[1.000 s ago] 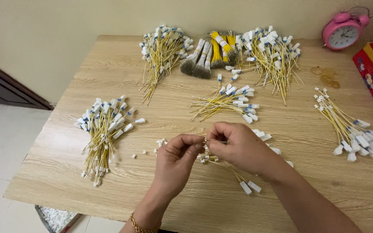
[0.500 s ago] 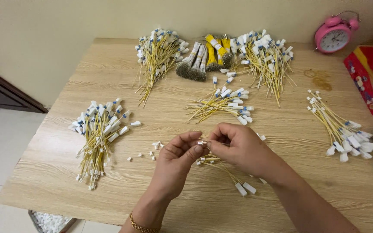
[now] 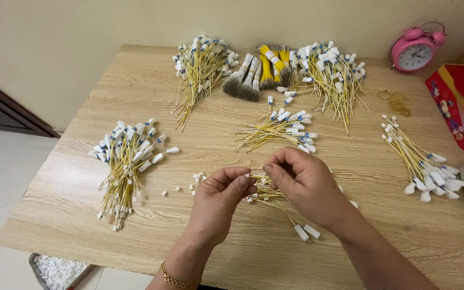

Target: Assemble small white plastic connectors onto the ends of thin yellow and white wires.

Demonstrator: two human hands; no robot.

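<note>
My left hand (image 3: 218, 203) and my right hand (image 3: 303, 182) meet over the front middle of a wooden table (image 3: 135, 86). Both pinch the ends of thin yellow wires (image 3: 283, 207) fitted with white plastic connectors, a small bunch that trails toward the table's front edge. A tiny white piece shows between my left thumb and finger. A few loose white connector bits (image 3: 195, 178) lie just left of my left hand.
Piles of yellow wires with white connectors lie at the left (image 3: 126, 161), back left (image 3: 200, 70), back right (image 3: 331, 75), centre (image 3: 283, 129) and right (image 3: 422, 166). Bundled brushes (image 3: 253, 75), a pink alarm clock (image 3: 415, 49), a red bag (image 3: 460, 102) and a floor tray of white parts (image 3: 57, 271) surround them.
My hands have stayed together over the small wire bunch, fingers shifting slightly on the wire ends. The camera view has tilted a little, so the table sits lower in the frame.
</note>
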